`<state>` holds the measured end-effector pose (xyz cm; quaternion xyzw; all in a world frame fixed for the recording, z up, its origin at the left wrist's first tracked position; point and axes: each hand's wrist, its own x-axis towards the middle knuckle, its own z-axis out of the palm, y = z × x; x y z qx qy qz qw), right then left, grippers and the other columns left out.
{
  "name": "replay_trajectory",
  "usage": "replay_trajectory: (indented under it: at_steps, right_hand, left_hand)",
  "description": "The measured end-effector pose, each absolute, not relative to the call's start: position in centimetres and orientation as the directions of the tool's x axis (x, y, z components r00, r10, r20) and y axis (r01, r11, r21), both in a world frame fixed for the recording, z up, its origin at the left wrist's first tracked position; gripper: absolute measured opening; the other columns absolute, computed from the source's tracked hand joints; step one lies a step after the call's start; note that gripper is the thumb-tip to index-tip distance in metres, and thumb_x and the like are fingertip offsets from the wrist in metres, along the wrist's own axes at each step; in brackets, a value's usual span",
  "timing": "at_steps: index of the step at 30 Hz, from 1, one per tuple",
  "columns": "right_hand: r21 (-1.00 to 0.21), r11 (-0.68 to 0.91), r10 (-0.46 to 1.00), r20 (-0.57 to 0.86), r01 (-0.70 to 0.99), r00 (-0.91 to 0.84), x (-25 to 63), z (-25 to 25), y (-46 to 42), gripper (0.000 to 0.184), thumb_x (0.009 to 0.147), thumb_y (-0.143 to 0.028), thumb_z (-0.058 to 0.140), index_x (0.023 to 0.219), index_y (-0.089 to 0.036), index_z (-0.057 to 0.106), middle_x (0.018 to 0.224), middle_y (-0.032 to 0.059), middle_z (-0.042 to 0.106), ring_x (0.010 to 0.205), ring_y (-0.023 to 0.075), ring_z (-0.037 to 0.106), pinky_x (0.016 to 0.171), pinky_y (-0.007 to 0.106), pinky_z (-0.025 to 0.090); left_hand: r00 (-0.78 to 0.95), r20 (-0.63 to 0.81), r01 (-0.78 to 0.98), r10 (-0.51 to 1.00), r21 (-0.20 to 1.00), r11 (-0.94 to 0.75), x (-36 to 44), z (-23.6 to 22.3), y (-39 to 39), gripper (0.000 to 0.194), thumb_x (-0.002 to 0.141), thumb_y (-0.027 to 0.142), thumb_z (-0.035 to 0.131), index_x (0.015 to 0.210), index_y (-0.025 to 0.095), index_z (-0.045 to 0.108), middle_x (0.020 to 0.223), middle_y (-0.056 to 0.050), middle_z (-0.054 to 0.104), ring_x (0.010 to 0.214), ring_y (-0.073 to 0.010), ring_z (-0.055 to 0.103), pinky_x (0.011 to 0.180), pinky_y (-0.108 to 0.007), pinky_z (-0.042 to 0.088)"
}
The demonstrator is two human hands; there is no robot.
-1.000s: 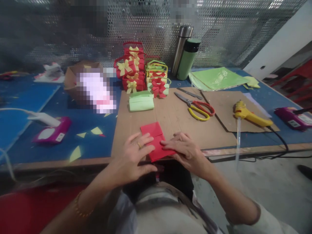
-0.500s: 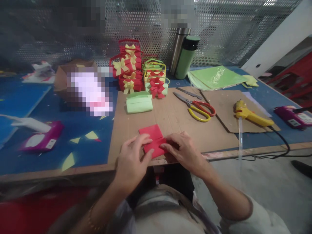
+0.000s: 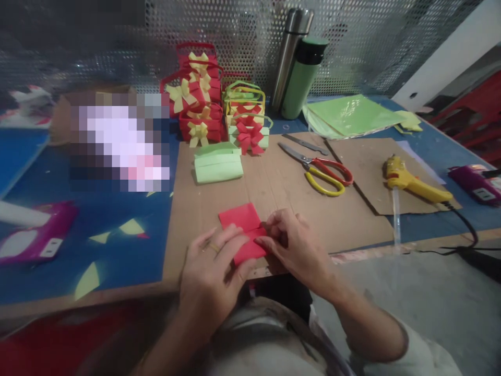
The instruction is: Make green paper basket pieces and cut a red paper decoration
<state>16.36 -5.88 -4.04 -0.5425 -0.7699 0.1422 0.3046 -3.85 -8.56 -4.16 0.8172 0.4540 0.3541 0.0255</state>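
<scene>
A perforated metal screen stands behind the blue desk, catching small glints of light. To the right are a pale slanted panel, red furniture and a grey concrete floor

No wording, brand or number is coming through legibly here. On the left-hand purple plastic power block, a white oval patch is showing no readable lettering, and a small white rectangular patch beside it is carrying dark marks too small to make out. Over on the right, another purple plastic block is showing a similar white rectangular patch, its dark marks also staying unreadable.
</scene>
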Motion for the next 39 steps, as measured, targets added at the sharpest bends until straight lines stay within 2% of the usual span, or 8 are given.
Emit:
replay_trajectory:
  at_steps: [6,13,16,19,22,25,30,39]
  right_hand:
    - [-0.537,0.355,0.932,0.269,0.765,-0.244,16.2,-3.7,-5.9,0.021,0.094,-0.030,0.069,0.095,-0.024,0.049,0.065,-0.0060,0.065,0.056,0.0154,0.063,0.066,0.030,0.042]
    - [-0.482,0.369,0.920,0.310,0.795,-0.239,16.1,-4.2,-5.7,0.020,0.099,-0.037,0.063,0.093,-0.024,0.049,0.067,-0.0034,0.066,0.057,0.0162,0.061,0.064,0.030,0.040]
    - [-0.458,0.410,0.895,0.366,0.789,-0.254,16.3,-4.3,-6.0,0.019,0.103,-0.034,0.056,0.088,-0.023,0.051,0.070,-0.0007,0.067,0.057,0.0156,0.059,0.064,0.031,0.041]
    - [-0.459,0.490,0.837,0.486,0.741,-0.251,16.6,-4.1,-7.0,0.016,0.104,-0.022,0.051,0.090,-0.022,0.057,0.078,0.0039,0.067,0.068,0.0170,0.060,0.066,0.030,0.046]
    - [-0.375,0.594,0.757,0.561,0.712,-0.336,16.8,-4.2,-8.3,0.014,0.103,-0.016,0.051,0.106,-0.019,0.065,0.095,0.0093,0.070,0.085,0.0204,0.063,0.076,0.034,0.051]
    - [-0.280,0.647,0.720,0.532,0.709,-0.447,17.0,-4.8,-9.3,0.018,0.103,-0.023,0.056,0.118,-0.019,0.066,0.103,0.0097,0.073,0.091,0.0217,0.065,0.082,0.038,0.051]
    - [-0.216,0.662,0.686,0.561,0.718,-0.464,16.9,-5.6,-9.5,0.022,0.101,-0.022,0.060,0.120,-0.013,0.066,0.102,0.0102,0.074,0.092,0.0210,0.065,0.087,0.040,0.050]
    - [-0.258,0.669,0.710,0.498,0.697,-0.497,16.9,-4.1,-8.7,0.018,0.105,-0.028,0.055,0.108,-0.015,0.068,0.100,0.0081,0.075,0.090,0.0199,0.063,0.085,0.038,0.046]
  left_hand:
    - [0.347,0.538,0.761,0.768,0.318,-0.566,-3.8,-4.1,-8.7,0.016,0.096,0.024,0.061,0.108,0.021,0.072,0.128,-0.014,0.066,0.106,-0.0292,0.066,0.089,-0.048,0.055]
    - [0.426,0.531,0.755,0.732,0.237,-0.611,-3.8,-4.4,-8.4,0.019,0.099,0.022,0.057,0.111,0.016,0.071,0.124,-0.014,0.071,0.111,-0.0285,0.067,0.098,-0.049,0.050]
    - [0.443,0.531,0.745,0.722,0.230,-0.626,-3.8,-4.3,-8.3,0.018,0.099,0.021,0.057,0.112,0.016,0.070,0.122,-0.013,0.073,0.113,-0.0281,0.068,0.098,-0.049,0.050]
    - [0.434,0.531,0.749,0.728,0.237,-0.619,-3.7,-4.2,-8.3,0.017,0.099,0.020,0.057,0.110,0.018,0.070,0.120,-0.011,0.074,0.113,-0.0275,0.069,0.097,-0.048,0.050]
    - [0.430,0.534,0.745,0.728,0.245,-0.620,-3.7,-4.2,-8.3,0.017,0.099,0.020,0.057,0.110,0.017,0.070,0.120,-0.011,0.075,0.113,-0.0273,0.070,0.099,-0.048,0.050]
    - [0.438,0.544,0.735,0.716,0.241,-0.633,-3.7,-4.3,-8.3,0.018,0.100,0.020,0.056,0.110,0.016,0.070,0.119,-0.011,0.075,0.113,-0.0272,0.070,0.099,-0.048,0.050]
    - [0.466,0.558,0.733,0.687,0.191,-0.652,-3.9,-4.6,-8.3,0.020,0.100,0.019,0.056,0.114,0.015,0.070,0.119,-0.012,0.075,0.115,-0.0267,0.070,0.101,-0.047,0.050]
    - [0.496,0.577,0.729,0.648,0.128,-0.672,-3.9,-4.6,-8.4,0.020,0.098,0.014,0.058,0.115,0.012,0.069,0.120,-0.014,0.075,0.116,-0.0278,0.070,0.101,-0.049,0.050]
